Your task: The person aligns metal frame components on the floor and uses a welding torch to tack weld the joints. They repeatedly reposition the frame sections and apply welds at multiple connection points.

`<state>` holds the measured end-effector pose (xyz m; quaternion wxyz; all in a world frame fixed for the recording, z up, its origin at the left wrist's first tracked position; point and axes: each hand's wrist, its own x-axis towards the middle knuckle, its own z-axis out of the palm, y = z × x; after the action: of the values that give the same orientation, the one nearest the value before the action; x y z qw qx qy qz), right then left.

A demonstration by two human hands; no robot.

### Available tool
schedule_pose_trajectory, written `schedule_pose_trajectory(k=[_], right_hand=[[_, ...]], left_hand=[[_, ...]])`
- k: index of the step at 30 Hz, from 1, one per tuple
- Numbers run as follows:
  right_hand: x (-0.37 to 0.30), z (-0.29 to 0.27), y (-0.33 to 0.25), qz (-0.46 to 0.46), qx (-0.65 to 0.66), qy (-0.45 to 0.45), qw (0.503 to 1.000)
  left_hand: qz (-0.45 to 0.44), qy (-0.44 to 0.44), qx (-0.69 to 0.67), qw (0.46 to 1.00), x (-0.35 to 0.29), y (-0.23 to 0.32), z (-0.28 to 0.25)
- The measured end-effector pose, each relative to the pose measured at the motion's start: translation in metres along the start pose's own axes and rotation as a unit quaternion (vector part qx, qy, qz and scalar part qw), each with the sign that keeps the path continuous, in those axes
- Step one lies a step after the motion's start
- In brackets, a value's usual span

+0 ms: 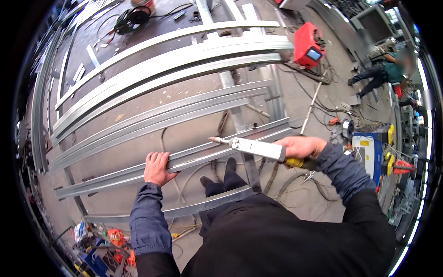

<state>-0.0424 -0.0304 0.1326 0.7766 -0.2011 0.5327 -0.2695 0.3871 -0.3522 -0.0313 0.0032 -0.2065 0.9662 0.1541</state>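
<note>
My right hand (302, 147) is wrapped round the handle of a welding gun (258, 148) with a pale, boxy body. Its coppery pointed tip reaches left, just above a long galvanised metal profile (115, 177). Yellow shows on the gun below my palm. My left hand (158, 168) grips that same profile to the left of the tip, fingers over its far side and thumb along the near side. Nearest to my body lies another metal bar (207, 203). Beyond the gripped profile, several more long profiles (161, 55) lie roughly parallel across a metal frame.
A red machine with a screen (307, 46) stands beyond the frame's right end. Cables and hoses (318, 108) trail over the floor on the right, near a blue and white machine (367, 154). A cable reel (134, 19) sits far left. Another person (385, 69) crouches far right.
</note>
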Motion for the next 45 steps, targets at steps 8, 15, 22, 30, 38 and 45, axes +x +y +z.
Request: schedule_pose_trajectory(k=[8, 15, 22, 30, 38, 45], right_hand=[[-0.099, 0.133, 0.116, -0.066, -0.043, 0.209, 0.975], [-0.146, 0.151, 0.176, -0.1, -0.14, 0.336, 0.926], [-0.176, 0.083, 0.194, -0.045, -0.172, 0.356, 0.917], [-0.218, -0.012, 0.209, -0.077, -0.22, 0.309, 0.922], [-0.215, -0.074, 0.212, -0.113, -0.273, 0.255, 0.921], [-0.202, -0.102, 0.224, -0.132, -0.255, 0.237, 0.928]], left_hand=[[-0.011, -0.003, -0.017, 1.0, -0.016, 0.016, 0.0], [0.045, 0.076, -0.003, 0.996, -0.016, 0.091, -0.009], [0.144, 0.02, -0.093, 0.985, 0.065, 0.286, 0.029], [0.06, 0.053, -0.072, 0.994, 0.15, 0.417, 0.088], [0.02, 0.006, -0.029, 0.999, 0.179, 0.429, 0.113], [0.048, -0.019, 0.036, 0.998, 0.209, 0.445, 0.087]])
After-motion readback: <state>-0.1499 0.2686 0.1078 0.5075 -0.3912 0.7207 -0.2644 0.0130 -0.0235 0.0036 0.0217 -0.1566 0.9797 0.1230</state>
